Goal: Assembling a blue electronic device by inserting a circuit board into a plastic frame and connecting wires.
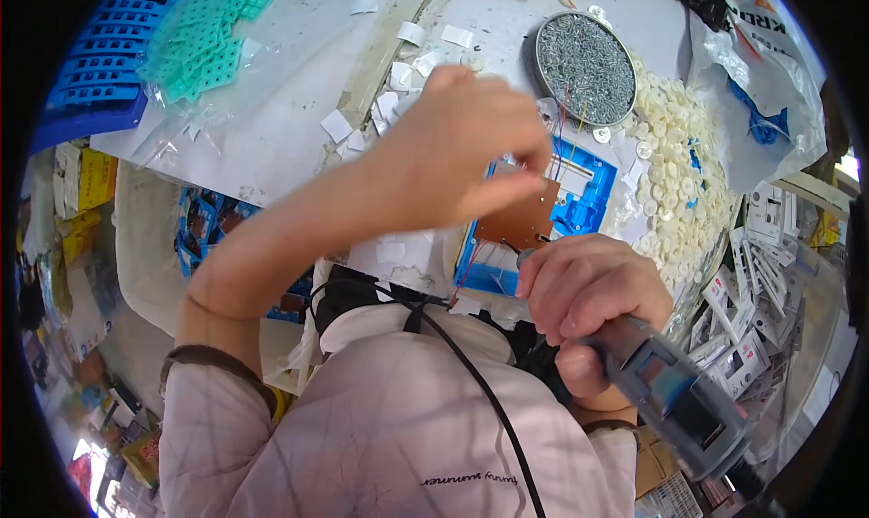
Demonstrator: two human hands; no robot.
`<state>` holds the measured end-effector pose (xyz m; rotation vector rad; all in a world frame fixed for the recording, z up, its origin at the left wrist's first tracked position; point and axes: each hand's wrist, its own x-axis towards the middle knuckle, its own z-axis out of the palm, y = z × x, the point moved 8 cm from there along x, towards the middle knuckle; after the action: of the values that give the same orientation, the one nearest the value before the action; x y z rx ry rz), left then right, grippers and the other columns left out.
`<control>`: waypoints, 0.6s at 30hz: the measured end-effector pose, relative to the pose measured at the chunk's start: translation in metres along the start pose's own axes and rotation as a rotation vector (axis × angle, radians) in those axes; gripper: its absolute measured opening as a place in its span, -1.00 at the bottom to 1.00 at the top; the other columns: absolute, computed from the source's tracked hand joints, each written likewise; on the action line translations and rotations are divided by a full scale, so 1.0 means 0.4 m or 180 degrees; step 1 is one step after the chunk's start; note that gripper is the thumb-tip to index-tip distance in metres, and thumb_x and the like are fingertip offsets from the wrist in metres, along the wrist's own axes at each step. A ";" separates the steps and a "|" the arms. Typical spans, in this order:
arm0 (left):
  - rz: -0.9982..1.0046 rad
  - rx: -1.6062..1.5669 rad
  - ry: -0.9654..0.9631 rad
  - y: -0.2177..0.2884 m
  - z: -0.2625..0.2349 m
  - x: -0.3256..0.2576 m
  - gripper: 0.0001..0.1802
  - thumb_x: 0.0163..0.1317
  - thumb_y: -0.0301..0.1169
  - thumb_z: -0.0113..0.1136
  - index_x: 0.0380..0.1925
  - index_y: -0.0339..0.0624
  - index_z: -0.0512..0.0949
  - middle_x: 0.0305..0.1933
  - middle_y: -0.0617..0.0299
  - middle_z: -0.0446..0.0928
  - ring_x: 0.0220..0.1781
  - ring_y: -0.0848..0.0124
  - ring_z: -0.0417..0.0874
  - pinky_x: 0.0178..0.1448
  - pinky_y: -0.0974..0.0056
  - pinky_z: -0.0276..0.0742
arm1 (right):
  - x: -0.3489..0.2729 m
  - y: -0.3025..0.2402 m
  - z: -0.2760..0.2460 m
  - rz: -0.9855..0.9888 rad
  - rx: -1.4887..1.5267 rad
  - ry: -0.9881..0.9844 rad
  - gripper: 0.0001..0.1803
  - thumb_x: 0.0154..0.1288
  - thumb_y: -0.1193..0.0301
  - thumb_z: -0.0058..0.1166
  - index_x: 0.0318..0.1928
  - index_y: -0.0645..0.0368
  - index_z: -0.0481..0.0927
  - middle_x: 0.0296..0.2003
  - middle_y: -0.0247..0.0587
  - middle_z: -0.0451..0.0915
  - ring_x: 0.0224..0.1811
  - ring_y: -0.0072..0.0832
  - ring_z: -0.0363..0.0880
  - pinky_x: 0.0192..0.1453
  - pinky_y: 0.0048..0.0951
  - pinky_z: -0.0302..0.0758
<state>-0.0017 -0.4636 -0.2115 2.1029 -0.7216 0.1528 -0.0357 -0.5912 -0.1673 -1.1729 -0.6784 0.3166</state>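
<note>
- Right hand [597, 292]: wrapped closed around the front of the grey electric screwdriver [679, 396].
- Screwdriver axis: slanted from the bit [512, 247], ahead and left of the right hand, to the tail, behind and right of it.
- Brown circuit board [520, 221]: within the blue plastic housing [597, 192] on the desk [299, 65], ahead and left of the right hand; bit at the board's near edge, contact not confirmable.
- Housing long axis: from left of the right hand to straight ahead of it.
- Left hand [484, 147]: fingers bent, thumb extended across the board's far edge in view; blurred, pinch on any small part impossible to tell.
- Nearer hand: left, by overlap in view; height above the board unclear.
- Round tray of screws [538, 65]: beyond and right of the left hand.
</note>
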 end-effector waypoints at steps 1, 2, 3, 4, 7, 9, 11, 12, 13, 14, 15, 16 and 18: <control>0.0083 0.0135 0.0001 0.012 0.016 -0.036 -0.84 0.16 -0.37 0.38 -0.26 -0.02 0.63 -0.20 0.35 0.59 -0.16 0.31 0.55 0.09 0.11 0.23 | 0.004 0.004 -0.007 0.0013 0.0077 -0.0004 -0.75 0.12 0.48 0.44 -0.38 0.19 0.54 -0.59 -0.30 0.52 -0.60 -0.37 0.53 -0.39 -0.27 0.57; 0.0166 0.0268 -0.0002 0.019 0.037 -0.073 -0.83 0.15 -0.38 0.39 -0.25 0.00 0.63 -0.18 0.37 0.59 -0.16 0.33 0.55 0.11 0.09 0.19 | 0.009 0.008 -0.017 0.0028 0.0154 -0.0004 -0.74 0.13 0.45 0.45 -0.36 0.19 0.55 -0.58 -0.30 0.53 -0.59 -0.36 0.54 -0.37 -0.27 0.58; 0.0279 0.0383 0.0016 0.024 0.048 -0.093 -0.82 0.14 -0.39 0.40 -0.24 0.03 0.63 -0.16 0.39 0.59 -0.16 0.36 0.55 0.13 0.07 0.16 | 0.024 -0.012 -0.023 -0.0109 0.0368 -0.0170 -0.72 0.14 0.41 0.46 -0.34 0.19 0.55 -0.57 -0.30 0.55 -0.57 -0.36 0.55 -0.34 -0.26 0.59; 0.0292 0.0261 0.0075 0.026 0.057 -0.109 -0.79 0.12 -0.40 0.42 -0.24 0.03 0.63 -0.17 0.40 0.59 -0.16 0.37 0.56 0.13 0.06 0.15 | 0.032 -0.035 -0.034 -0.0226 0.0602 -0.0327 -0.70 0.16 0.37 0.47 -0.31 0.19 0.56 -0.55 -0.29 0.56 -0.55 -0.36 0.56 -0.31 -0.25 0.60; 0.0320 -0.0026 0.0247 0.035 0.068 -0.139 -0.73 0.05 -0.42 0.47 -0.23 0.02 0.64 -0.17 0.41 0.59 -0.16 0.38 0.56 0.12 0.04 0.15 | 0.041 -0.066 -0.027 -0.0333 0.0475 -0.0363 -0.64 0.21 0.17 0.45 -0.30 0.04 0.51 -0.59 -0.47 0.57 -0.63 -0.55 0.52 -0.37 -0.40 0.59; 0.0297 -0.0143 0.0330 0.045 0.071 -0.148 -0.70 0.01 -0.44 0.50 -0.23 0.01 0.64 -0.18 0.40 0.59 -0.18 0.37 0.57 0.11 0.05 0.16 | 0.039 -0.064 -0.027 -0.0296 0.0365 -0.0313 -0.64 0.23 0.12 0.43 -0.31 -0.01 0.49 -0.61 -0.51 0.57 -0.66 -0.61 0.52 -0.38 -0.45 0.59; 0.0312 -0.0185 0.0414 0.045 0.070 -0.147 -0.69 -0.02 -0.43 0.51 -0.24 0.00 0.64 -0.20 0.39 0.59 -0.21 0.37 0.57 0.10 0.05 0.17 | 0.045 -0.061 -0.027 -0.0277 0.0310 -0.0259 -0.64 0.25 0.10 0.41 -0.31 -0.04 0.48 -0.62 -0.53 0.56 -0.68 -0.64 0.51 -0.39 -0.47 0.59; 0.0316 -0.0204 0.0458 0.043 0.069 -0.148 -0.69 -0.03 -0.43 0.52 -0.25 0.00 0.64 -0.21 0.38 0.59 -0.23 0.36 0.57 0.10 0.05 0.17 | 0.046 -0.056 -0.025 -0.0241 0.0316 -0.0203 -0.64 0.25 0.10 0.41 -0.31 -0.03 0.48 -0.62 -0.53 0.56 -0.68 -0.64 0.50 -0.38 -0.47 0.59; 0.0312 -0.0148 0.0507 0.042 0.066 -0.150 -0.68 -0.05 -0.43 0.52 -0.25 -0.01 0.64 -0.22 0.39 0.59 -0.24 0.36 0.57 0.09 0.05 0.18 | 0.048 -0.051 -0.023 -0.0207 0.0325 -0.0148 -0.64 0.25 0.10 0.40 -0.31 -0.03 0.48 -0.63 -0.53 0.55 -0.68 -0.64 0.49 -0.38 -0.46 0.59; 0.0309 -0.0091 0.0557 0.042 0.062 -0.152 -0.68 -0.06 -0.43 0.52 -0.26 -0.01 0.65 -0.23 0.39 0.59 -0.25 0.37 0.57 0.08 0.06 0.18 | 0.048 -0.045 -0.020 -0.0157 0.0333 -0.0074 -0.64 0.25 0.10 0.40 -0.31 -0.03 0.48 -0.64 -0.53 0.54 -0.68 -0.64 0.48 -0.38 -0.46 0.59; 0.0314 -0.0038 0.0605 0.042 0.057 -0.152 -0.67 -0.08 -0.43 0.53 -0.27 -0.01 0.65 -0.24 0.39 0.59 -0.26 0.37 0.58 0.07 0.06 0.19 | 0.049 -0.044 -0.020 -0.0151 0.0322 -0.0036 -0.64 0.25 0.10 0.40 -0.31 -0.03 0.48 -0.64 -0.53 0.54 -0.68 -0.64 0.48 -0.38 -0.46 0.58; 0.0299 0.0024 0.0637 0.043 0.055 -0.151 -0.67 -0.09 -0.43 0.53 -0.27 -0.01 0.65 -0.25 0.39 0.59 -0.27 0.37 0.58 0.06 0.06 0.19 | 0.051 -0.043 -0.021 -0.0148 0.0310 0.0003 -0.64 0.25 0.09 0.39 -0.31 -0.03 0.48 -0.64 -0.53 0.53 -0.69 -0.64 0.47 -0.38 -0.46 0.58; 0.0267 0.0141 0.0702 0.044 0.051 -0.146 -0.66 -0.12 -0.43 0.53 -0.28 -0.02 0.65 -0.26 0.40 0.59 -0.28 0.38 0.58 0.05 0.06 0.20 | 0.054 -0.048 -0.023 -0.0217 0.0272 -0.0005 -0.64 0.25 0.09 0.39 -0.31 -0.04 0.47 -0.65 -0.53 0.52 -0.69 -0.63 0.46 -0.38 -0.45 0.58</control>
<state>-0.0624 -0.4620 -0.2324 2.0581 -0.6784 0.4435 -0.0156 -0.5929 -0.1447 -1.0661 -0.6981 0.2864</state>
